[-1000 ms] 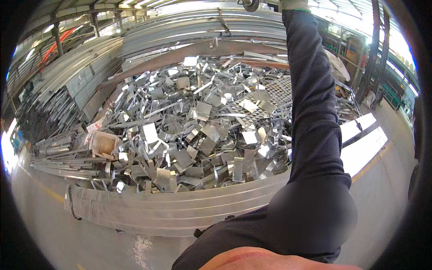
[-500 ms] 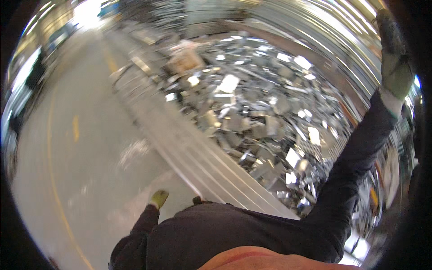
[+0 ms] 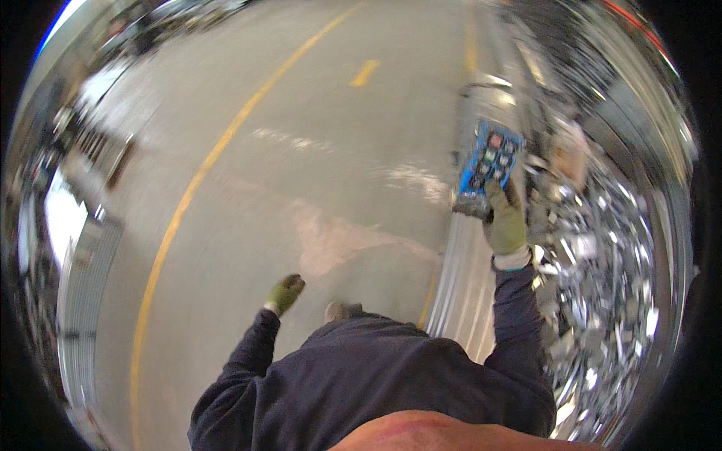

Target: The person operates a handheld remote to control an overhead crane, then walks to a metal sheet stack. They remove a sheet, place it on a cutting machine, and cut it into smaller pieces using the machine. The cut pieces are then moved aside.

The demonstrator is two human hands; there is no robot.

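My right hand, in an olive-green work glove with a white cuff, grips a blue handheld remote control by its lower end. Dark, red and pale buttons cover the remote's face, which is turned up toward me. It is held out in front of me, over the long metal profiles. My left hand, in the same kind of glove, hangs low at my left side above the floor. Its fingers are curled in, and nothing shows in them.
A heap of shiny metal scrap lies along the right, with a brown carton at its far end. The grey floor carries a yellow line. Bundled long profiles lie at the left.
My view has swung left, so the scrap heap sits farther right. My right arm, before stretched far out to the right, is now in front with the remote plainly in hand.
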